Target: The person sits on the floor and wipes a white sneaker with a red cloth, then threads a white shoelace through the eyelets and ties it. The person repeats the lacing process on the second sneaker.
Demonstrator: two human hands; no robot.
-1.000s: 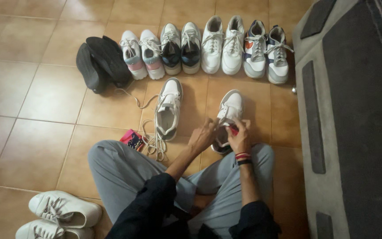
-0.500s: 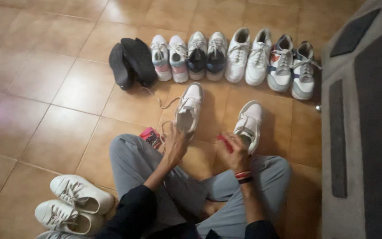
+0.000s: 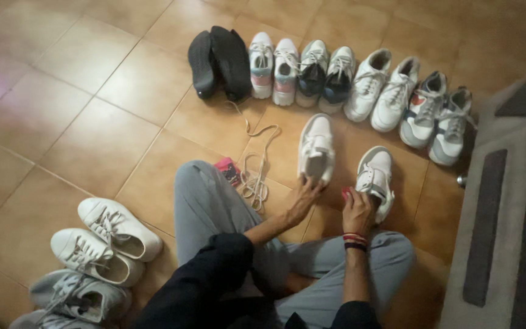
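Note:
I sit cross-legged on a tiled floor in grey trousers. My left hand (image 3: 302, 198) grips the heel of a white sneaker without laces (image 3: 316, 149) that stands toe-away in front of me. Its mate, a white and grey sneaker (image 3: 375, 175), stands just to the right. My right hand (image 3: 357, 211) rests at that sneaker's heel, closed on a small red thing (image 3: 344, 194) that is mostly hidden by the fingers. Loose white laces (image 3: 257, 167) lie on the tiles left of the first sneaker.
A row of sneakers (image 3: 360, 85) lines the far side, with a black pair (image 3: 217, 61) at its left end. A pink packet (image 3: 227, 170) lies by my left knee. Several white shoes (image 3: 108, 237) sit at lower left. A grey rug (image 3: 506, 201) borders the right.
My left hand left the right sneaker, took the left sneaker by the heel and drew it nearer its mate. My right hand came off the right sneaker's tongue to its heel. The camera swung left.

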